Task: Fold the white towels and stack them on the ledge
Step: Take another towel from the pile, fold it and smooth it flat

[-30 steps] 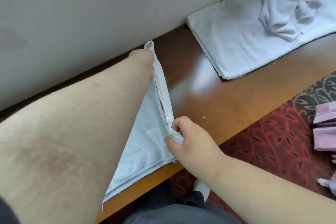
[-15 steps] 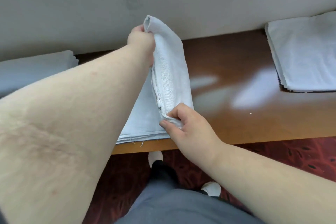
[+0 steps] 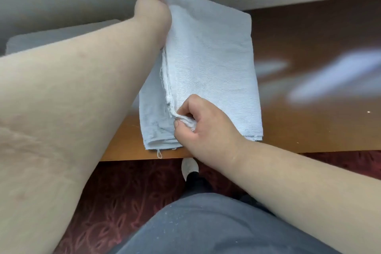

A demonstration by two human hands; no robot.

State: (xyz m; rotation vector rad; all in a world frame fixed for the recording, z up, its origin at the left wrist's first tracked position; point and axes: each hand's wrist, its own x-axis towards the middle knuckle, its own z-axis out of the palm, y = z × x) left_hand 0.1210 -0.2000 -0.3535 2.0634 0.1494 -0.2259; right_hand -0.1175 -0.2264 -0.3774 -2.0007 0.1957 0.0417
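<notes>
1. Nearest the camera, at about 5 o'clock in the view, the right hand [image 3: 203, 125] is closed in a pinch on the near end of a bunch of frayed towel edges, thumb and fingertips pressed together on the cloth.

2. That cloth is a white towel [image 3: 214, 72] already doubled over several times; its lower layers lie flat on the brown wooden counter [image 3: 309, 121], with the near hem just at the counter's front edge and a loose thread hanging over it.

3. The stacked edges run from the right hand away toward 12 o'clock, lifted off the lower layers, so the top flap stands partly raised rather than lying flat.

4. At the far end, around 11 o'clock, the left hand [image 3: 153, 9] is clenched on the other corner of the same edges, held up near the pale wall.

5. Behind the left forearm, toward 9 o'clock, a pale folded stack [image 3: 61, 36] sits on the same surface against the wall; it looks like finished towels, though it is too hidden to count.

6. Judged from this, the towel in hand is mid-fold: one more fold seems under way, then smoothing and placing on the stack remain. How many towels are left cannot be told here.
</notes>
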